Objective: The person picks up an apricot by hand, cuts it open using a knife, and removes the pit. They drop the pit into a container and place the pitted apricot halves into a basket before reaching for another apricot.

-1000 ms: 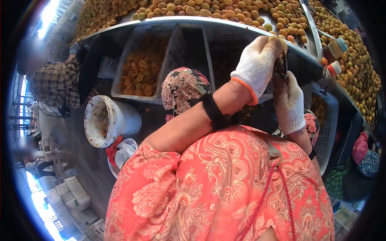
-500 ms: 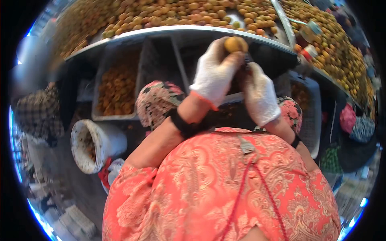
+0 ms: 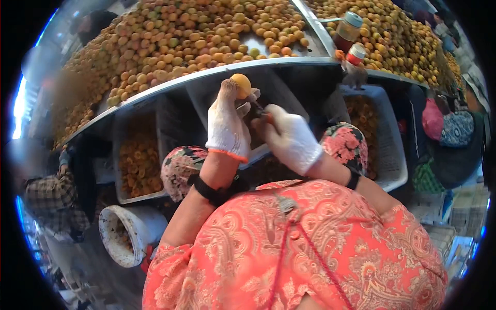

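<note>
My left hand [image 3: 228,121], in a white glove with an orange cuff, grips a yellow-orange apricot [image 3: 241,86] between thumb and fingers. Gloved in white too, my right hand [image 3: 290,135] is closed on what looks like a small knife [image 3: 261,111]. Its dark tip points at the left fingers, just below the fruit. The right fingers hide most of the tool. Both hands are over dark crates, short of the table's metal rim [image 3: 227,67].
Whole apricots [image 3: 170,46] cover the table ahead. A lidded jar [image 3: 349,28] and a red-and-white bottle [image 3: 355,53] stand near its divider. Crates of halved-looking fruit [image 3: 138,170] sit left and right [image 3: 382,113]. A stained white bucket [image 3: 144,227] tilts at lower left. Other people sit on both sides.
The view has shifted, so the table shows more and sits lower. My hands appear further left and lower. The left still holds the apricot; the right has drawn slightly away from it.
</note>
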Demonstrator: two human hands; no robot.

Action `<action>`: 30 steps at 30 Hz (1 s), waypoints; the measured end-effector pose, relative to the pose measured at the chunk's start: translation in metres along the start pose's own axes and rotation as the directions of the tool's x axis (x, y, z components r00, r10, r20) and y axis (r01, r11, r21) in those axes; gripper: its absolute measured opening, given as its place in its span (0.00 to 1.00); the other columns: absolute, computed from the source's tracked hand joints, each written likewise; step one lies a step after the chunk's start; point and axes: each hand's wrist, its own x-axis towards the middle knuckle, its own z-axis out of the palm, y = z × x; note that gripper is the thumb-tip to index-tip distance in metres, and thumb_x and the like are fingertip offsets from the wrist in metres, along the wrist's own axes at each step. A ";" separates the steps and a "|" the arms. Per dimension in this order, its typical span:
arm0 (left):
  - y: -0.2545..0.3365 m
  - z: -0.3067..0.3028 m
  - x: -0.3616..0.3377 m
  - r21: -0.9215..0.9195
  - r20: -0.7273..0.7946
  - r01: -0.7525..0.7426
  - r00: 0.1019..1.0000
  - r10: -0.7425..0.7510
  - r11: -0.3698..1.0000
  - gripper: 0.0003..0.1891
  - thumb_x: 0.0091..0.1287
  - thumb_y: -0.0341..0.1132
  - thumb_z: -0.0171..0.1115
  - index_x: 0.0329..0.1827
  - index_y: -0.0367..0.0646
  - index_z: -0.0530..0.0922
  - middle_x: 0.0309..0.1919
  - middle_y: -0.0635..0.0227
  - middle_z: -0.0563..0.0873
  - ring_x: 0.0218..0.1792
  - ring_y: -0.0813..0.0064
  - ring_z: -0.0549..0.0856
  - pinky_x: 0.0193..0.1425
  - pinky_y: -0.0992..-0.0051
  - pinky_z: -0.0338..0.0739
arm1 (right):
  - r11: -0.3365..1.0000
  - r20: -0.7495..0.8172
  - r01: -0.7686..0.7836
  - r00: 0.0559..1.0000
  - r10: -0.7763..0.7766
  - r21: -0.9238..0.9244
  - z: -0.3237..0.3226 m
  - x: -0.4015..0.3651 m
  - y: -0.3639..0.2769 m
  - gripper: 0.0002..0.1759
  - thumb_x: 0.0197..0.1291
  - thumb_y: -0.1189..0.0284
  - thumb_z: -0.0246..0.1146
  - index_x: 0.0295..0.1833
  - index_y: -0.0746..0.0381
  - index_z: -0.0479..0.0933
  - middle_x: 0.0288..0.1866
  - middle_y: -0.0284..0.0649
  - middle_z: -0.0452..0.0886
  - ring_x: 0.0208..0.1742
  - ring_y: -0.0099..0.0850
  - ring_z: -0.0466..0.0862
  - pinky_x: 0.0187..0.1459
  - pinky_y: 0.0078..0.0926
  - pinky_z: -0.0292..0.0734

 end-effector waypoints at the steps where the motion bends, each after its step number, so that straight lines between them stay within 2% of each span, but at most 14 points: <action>1: 0.002 0.001 0.002 -0.028 -0.020 -0.058 0.998 0.057 0.998 0.17 0.73 0.46 0.60 0.50 0.41 0.81 0.39 0.62 0.87 0.39 0.73 0.84 0.50 0.71 0.76 | 0.997 -0.093 0.075 0.993 -0.074 0.014 -0.008 -0.006 -0.006 0.11 0.68 0.67 0.62 0.44 0.65 0.77 0.30 0.55 0.83 0.35 0.52 0.87 0.33 0.43 0.79; 3: 0.000 0.004 0.000 0.060 0.005 -0.184 0.983 0.184 0.981 0.12 0.74 0.40 0.57 0.45 0.40 0.82 0.38 0.66 0.87 0.38 0.73 0.84 0.46 0.72 0.76 | 0.975 -0.280 0.214 0.941 -0.189 0.060 -0.018 -0.003 -0.008 0.10 0.72 0.68 0.60 0.43 0.65 0.77 0.28 0.42 0.83 0.30 0.27 0.84 0.30 0.28 0.77; 5: -0.005 0.000 -0.013 0.505 0.305 -0.313 0.937 0.173 0.804 0.13 0.76 0.40 0.55 0.51 0.42 0.82 0.41 0.68 0.86 0.43 0.76 0.84 0.45 0.76 0.78 | 0.885 -0.222 0.128 0.975 -0.029 0.447 -0.026 0.005 -0.010 0.15 0.77 0.60 0.56 0.48 0.61 0.77 0.34 0.26 0.76 0.33 0.14 0.70 0.33 0.13 0.69; 6: 0.001 0.017 -0.026 0.573 0.319 -0.271 0.943 0.094 0.774 0.12 0.75 0.38 0.57 0.51 0.40 0.81 0.41 0.67 0.85 0.43 0.74 0.84 0.46 0.74 0.78 | 0.836 -0.191 0.048 0.979 0.068 0.546 -0.029 0.005 -0.017 0.15 0.76 0.59 0.58 0.51 0.61 0.78 0.37 0.25 0.76 0.34 0.12 0.70 0.35 0.13 0.68; 8: -0.003 0.023 -0.023 0.653 0.515 -0.655 0.752 0.410 0.380 0.13 0.73 0.32 0.60 0.56 0.35 0.78 0.44 0.57 0.85 0.45 0.66 0.85 0.53 0.70 0.80 | 0.794 -0.243 0.118 0.969 0.038 0.597 -0.025 0.016 -0.007 0.15 0.76 0.60 0.59 0.52 0.61 0.78 0.37 0.25 0.76 0.35 0.12 0.71 0.35 0.12 0.68; 10: -0.005 0.027 -0.029 0.528 0.446 -0.580 0.811 0.379 0.621 0.15 0.73 0.29 0.59 0.60 0.35 0.75 0.49 0.52 0.85 0.51 0.60 0.86 0.58 0.69 0.79 | 0.726 -0.163 0.017 0.978 0.131 0.688 -0.023 0.015 -0.008 0.14 0.76 0.62 0.59 0.54 0.62 0.78 0.39 0.26 0.78 0.37 0.13 0.73 0.37 0.12 0.69; 12: -0.010 0.023 -0.029 0.558 0.512 -0.687 0.726 0.458 0.465 0.19 0.74 0.29 0.57 0.66 0.33 0.72 0.50 0.48 0.85 0.52 0.56 0.87 0.58 0.68 0.79 | 0.595 -0.074 -0.014 0.990 0.123 0.803 -0.021 0.016 -0.005 0.16 0.76 0.66 0.59 0.60 0.65 0.77 0.45 0.30 0.81 0.44 0.16 0.80 0.43 0.14 0.75; 14: -0.013 0.020 -0.027 0.581 0.488 -0.639 0.769 0.412 0.504 0.19 0.76 0.30 0.55 0.67 0.34 0.71 0.49 0.50 0.85 0.50 0.59 0.88 0.56 0.69 0.80 | 0.601 -0.086 -0.035 0.981 0.171 0.799 -0.017 0.022 -0.004 0.16 0.75 0.66 0.59 0.59 0.65 0.77 0.45 0.31 0.82 0.44 0.17 0.80 0.43 0.15 0.76; 16: -0.011 0.023 -0.030 0.470 0.390 -0.452 0.877 0.281 0.758 0.18 0.79 0.33 0.50 0.68 0.37 0.71 0.50 0.60 0.85 0.49 0.75 0.85 0.54 0.73 0.81 | 0.747 -0.108 -0.051 0.981 0.162 0.662 -0.018 0.029 0.004 0.18 0.75 0.63 0.59 0.58 0.66 0.79 0.45 0.31 0.82 0.42 0.17 0.80 0.42 0.16 0.77; 20: -0.022 0.016 -0.025 0.094 0.245 -0.214 0.952 0.185 0.972 0.16 0.81 0.36 0.48 0.66 0.44 0.74 0.49 0.71 0.82 0.46 0.82 0.81 0.49 0.80 0.78 | 0.844 -0.177 0.140 0.983 -0.054 0.518 -0.001 0.042 0.009 0.23 0.75 0.62 0.59 0.62 0.70 0.77 0.50 0.36 0.83 0.49 0.20 0.80 0.50 0.18 0.76; 24: -0.031 0.003 -0.004 -0.151 0.058 -0.194 0.977 0.205 0.969 0.11 0.79 0.37 0.48 0.51 0.46 0.80 0.38 0.73 0.83 0.38 0.80 0.81 0.42 0.77 0.78 | 0.911 -0.161 0.177 0.979 -0.125 0.372 0.025 0.063 0.021 0.22 0.75 0.63 0.58 0.60 0.71 0.77 0.45 0.33 0.82 0.45 0.19 0.78 0.47 0.19 0.75; 27: 0.019 0.005 -0.040 -0.230 -0.128 0.045 0.989 -0.076 0.972 0.15 0.73 0.54 0.52 0.37 0.56 0.79 0.24 0.75 0.78 0.23 0.75 0.75 0.25 0.73 0.65 | 0.948 -0.034 0.306 0.952 -0.305 0.086 0.041 0.064 0.000 0.20 0.76 0.63 0.58 0.57 0.71 0.76 0.39 0.30 0.79 0.40 0.17 0.75 0.42 0.19 0.73; 28: 0.024 -0.005 -0.046 -0.230 -0.152 0.014 0.987 -0.050 0.973 0.15 0.73 0.54 0.52 0.37 0.56 0.79 0.24 0.75 0.78 0.23 0.75 0.75 0.25 0.73 0.65 | 0.940 -0.013 0.326 0.945 -0.326 0.104 0.048 0.062 -0.006 0.20 0.76 0.63 0.58 0.57 0.71 0.76 0.39 0.30 0.79 0.40 0.17 0.75 0.42 0.19 0.73; 30: 0.038 -0.023 -0.060 -0.205 -0.103 0.280 0.947 -0.305 0.938 0.16 0.71 0.56 0.52 0.33 0.57 0.76 0.18 0.78 0.72 0.17 0.77 0.68 0.21 0.74 0.56 | 0.886 -0.033 0.253 0.965 -0.261 0.390 0.065 0.057 -0.016 0.17 0.75 0.63 0.58 0.50 0.70 0.76 0.34 0.28 0.75 0.36 0.16 0.71 0.36 0.20 0.70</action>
